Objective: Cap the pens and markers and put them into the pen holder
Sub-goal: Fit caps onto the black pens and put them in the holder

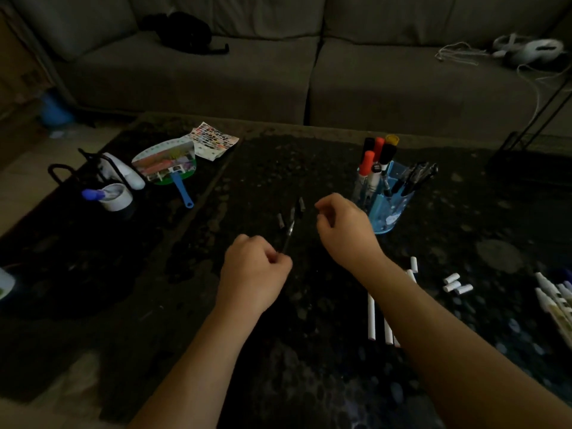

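Note:
My left hand (252, 270) is closed around the lower end of a thin dark pen (288, 235) whose tip points up and away over the dark table (185, 305). My right hand (343, 230) hovers just right of it, fingers curled; whether it holds a cap is hidden. A few small dark caps (292, 212) lie on the table beyond the pen. The blue translucent pen holder (388, 209) stands right of my right hand, with several capped markers (376, 159) and dark pens (414, 178) in it.
White pens (374, 317) lie under my right forearm, white caps (456, 284) to their right, more markers (557, 298) at the right edge. At left are a hand fan (168, 164), a tape roll (116, 196) and a white controller (123, 171). A grey sofa (278, 72) stands behind.

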